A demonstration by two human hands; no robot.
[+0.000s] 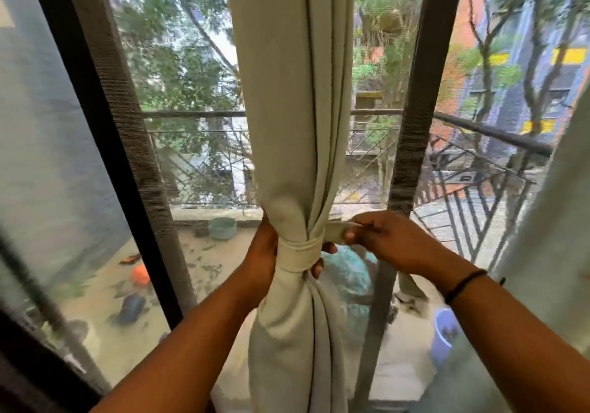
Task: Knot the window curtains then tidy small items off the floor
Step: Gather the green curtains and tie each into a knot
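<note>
The left hand [263, 253] grips the gathered curtain [293, 109]; right hand [383, 240] fingers pinch the tie-back band [301, 253] (already wrapped round). A loosened pinch could let it unwind.

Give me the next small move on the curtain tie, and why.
Probably pull the tie band's free end taut to the right. The right hand pinches that end, the band already wraps the gathered curtain, and the left hand grips the bundle at the wrap, so cinching seems next.
</note>
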